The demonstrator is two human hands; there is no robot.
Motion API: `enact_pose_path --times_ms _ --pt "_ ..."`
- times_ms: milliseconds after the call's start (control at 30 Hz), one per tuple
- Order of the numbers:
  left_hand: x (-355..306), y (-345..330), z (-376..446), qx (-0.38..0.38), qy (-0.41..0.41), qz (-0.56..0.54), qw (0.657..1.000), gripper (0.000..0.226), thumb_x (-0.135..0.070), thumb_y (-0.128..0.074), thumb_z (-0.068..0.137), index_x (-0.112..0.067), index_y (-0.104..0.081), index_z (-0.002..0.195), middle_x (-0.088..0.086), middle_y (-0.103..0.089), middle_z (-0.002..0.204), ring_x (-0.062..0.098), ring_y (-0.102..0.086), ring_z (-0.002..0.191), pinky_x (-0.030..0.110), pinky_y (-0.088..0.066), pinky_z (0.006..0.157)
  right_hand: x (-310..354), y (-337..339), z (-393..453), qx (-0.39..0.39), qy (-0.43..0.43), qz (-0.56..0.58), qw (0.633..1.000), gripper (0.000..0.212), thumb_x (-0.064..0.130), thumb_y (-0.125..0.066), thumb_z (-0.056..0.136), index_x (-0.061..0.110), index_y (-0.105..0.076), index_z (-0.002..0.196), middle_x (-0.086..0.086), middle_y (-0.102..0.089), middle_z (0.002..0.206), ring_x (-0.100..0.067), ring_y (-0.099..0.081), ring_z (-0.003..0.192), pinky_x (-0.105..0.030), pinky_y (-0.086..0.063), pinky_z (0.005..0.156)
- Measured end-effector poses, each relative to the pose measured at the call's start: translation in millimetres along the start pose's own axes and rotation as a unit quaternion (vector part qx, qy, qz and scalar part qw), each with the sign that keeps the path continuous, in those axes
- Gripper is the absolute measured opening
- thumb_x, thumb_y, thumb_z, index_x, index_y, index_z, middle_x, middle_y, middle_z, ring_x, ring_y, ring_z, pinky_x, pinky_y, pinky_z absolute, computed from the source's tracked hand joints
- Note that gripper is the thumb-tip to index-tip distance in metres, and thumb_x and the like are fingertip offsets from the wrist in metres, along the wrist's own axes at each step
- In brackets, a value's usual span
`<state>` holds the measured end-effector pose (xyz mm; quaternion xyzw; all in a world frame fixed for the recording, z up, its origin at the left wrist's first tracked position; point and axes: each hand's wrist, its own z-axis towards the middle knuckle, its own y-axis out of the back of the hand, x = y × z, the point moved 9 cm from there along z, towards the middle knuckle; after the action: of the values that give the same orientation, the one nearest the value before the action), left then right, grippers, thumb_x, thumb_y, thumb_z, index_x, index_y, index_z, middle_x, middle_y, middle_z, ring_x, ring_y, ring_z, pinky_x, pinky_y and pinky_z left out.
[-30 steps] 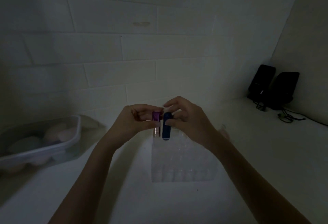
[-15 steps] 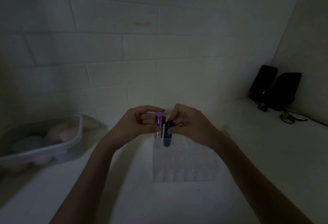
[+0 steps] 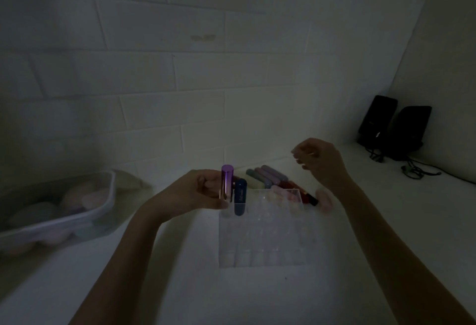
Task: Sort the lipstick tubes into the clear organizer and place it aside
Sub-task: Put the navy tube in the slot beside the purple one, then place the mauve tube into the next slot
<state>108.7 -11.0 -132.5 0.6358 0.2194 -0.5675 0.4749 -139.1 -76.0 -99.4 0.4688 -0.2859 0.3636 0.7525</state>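
Observation:
The scene is dim. A clear organizer (image 3: 270,232) with a grid of slots stands on the white counter in front of me. A dark blue lipstick tube (image 3: 240,197) stands upright in a slot at its back left corner. My left hand (image 3: 201,190) holds a purple lipstick tube (image 3: 227,181) upright, just left of the blue one, over the corner slot. My right hand (image 3: 318,161) hovers above and right of the organizer, fingers loosely curled, holding nothing. A pile of several pastel and red lipstick tubes (image 3: 273,179) lies behind the organizer.
A clear plastic tub (image 3: 103,206) with pale rounded items sits at the left against the brick wall. Two black speakers (image 3: 394,126) with cables stand in the right corner. A white counter (image 3: 257,293) stretches toward me.
My right hand has let go of the blue tube, now standing in its slot, and has risen up and to the right. The pile of tubes behind has come into view.

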Motion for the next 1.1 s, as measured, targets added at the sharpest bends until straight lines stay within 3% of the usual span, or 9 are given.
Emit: enact_pose_path --times_ms 100,233,333,467,533,633,767,900,1100 --pt "1 0 0 -0.001 0.002 0.005 1.0 0.023 0.005 -0.07 0.074 -0.01 -0.071 0.092 -0.002 -0.057 0.068 0.013 -0.056 0.074 0.029 -0.051 0.08 -10 -17 12 0.02 0.03 -0.122 0.992 0.01 0.017 -0.067 0.083 0.008 -0.071 0.085 -0.006 -0.07 0.086 -0.012 -0.057 0.071 -0.02 -0.041 0.067" --pt "-2 -5 1 0.014 -0.005 0.004 1.0 0.042 0.011 -0.065 0.078 -0.03 -0.069 0.067 -0.016 -0.057 0.058 0.0 -0.055 0.063 0.022 -0.049 0.073 -31 -48 20 0.095 -0.023 -0.214 0.972 0.015 0.022 -0.069 0.08 0.008 -0.072 0.076 -0.002 -0.063 0.073 -0.017 -0.058 0.074 -0.026 -0.047 0.071" --pt "-2 -4 0 0.026 -0.009 -0.004 1.0 0.041 0.009 -0.065 0.078 -0.03 -0.069 0.067 -0.015 -0.059 0.06 0.001 -0.056 0.065 0.022 -0.049 0.073 -44 -59 20 0.114 -0.079 -0.292 0.946 0.038 0.022 -0.066 0.077 0.016 -0.047 0.045 -0.001 -0.045 0.049 -0.022 -0.051 0.059 -0.027 -0.041 0.058" --pt "-3 0 -2 0.012 0.002 -0.009 1.0 0.033 0.001 -0.061 0.072 -0.023 -0.073 0.092 -0.015 -0.065 0.07 0.004 -0.061 0.075 0.022 -0.049 0.079 -49 -64 20 0.095 -0.096 -0.292 0.947 0.022 0.026 -0.065 0.075 0.011 -0.06 0.06 -0.007 -0.06 0.064 -0.026 -0.063 0.071 -0.028 -0.046 0.063" --pt "-2 11 -1 -0.031 0.01 -0.033 0.999 0.048 0.001 -0.054 0.065 -0.024 -0.07 0.103 -0.01 -0.075 0.095 0.009 -0.066 0.098 0.024 -0.049 0.089 -47 -61 22 0.077 -0.085 -0.277 0.954 0.022 0.035 -0.068 0.074 0.014 -0.066 0.073 -0.005 -0.068 0.079 -0.023 -0.065 0.078 -0.03 -0.05 0.07" --pt "-9 29 -3 -0.127 -0.025 -0.057 0.99 0.052 0.008 -0.055 0.069 -0.03 -0.068 0.102 -0.007 -0.074 0.103 0.012 -0.063 0.109 0.023 -0.048 0.088 -14 -37 17 0.02 -0.034 -0.176 0.984 0.047 0.058 -0.073 0.066 0.02 -0.05 0.051 0.006 -0.053 0.054 -0.007 -0.049 0.051 -0.022 -0.043 0.058" --pt "-37 58 -13 -0.267 -0.122 -0.08 0.952 0.042 0.002 -0.058 0.085 -0.022 -0.06 0.118 -0.006 -0.066 0.114 0.004 -0.06 0.113 0.01 -0.048 0.085 59 -22 -7 0.043 0.072 0.01 0.996 0.008 0.022 -0.074 0.075 0.023 -0.069 0.08 0.006 -0.069 0.077 -0.004 -0.066 0.067 -0.025 -0.058 0.075" --pt "-53 49 -15 -0.242 -0.147 -0.079 0.956 0.042 -0.018 -0.067 0.074 -0.026 -0.063 0.115 -0.009 -0.071 0.108 0.003 -0.064 0.105 0.013 -0.049 0.085 111 -37 -36 0.118 0.151 0.096 0.977 0.019 0.0 -0.07 0.076 0.012 -0.069 0.091 0.004 -0.069 0.088 0.0 -0.068 0.079 -0.013 -0.054 0.075" --pt "-57 41 -15 -0.224 -0.162 -0.085 0.957 0.038 0.008 -0.065 0.075 -0.018 -0.069 0.102 -0.01 -0.077 0.087 0.008 -0.071 0.084 0.016 -0.053 0.074 123 -35 -41 0.111 0.15 0.191 0.964 0.017 -0.002 -0.063 0.081 0.01 -0.066 0.093 0.005 -0.068 0.081 0.001 -0.069 0.068 -0.009 -0.052 0.063"
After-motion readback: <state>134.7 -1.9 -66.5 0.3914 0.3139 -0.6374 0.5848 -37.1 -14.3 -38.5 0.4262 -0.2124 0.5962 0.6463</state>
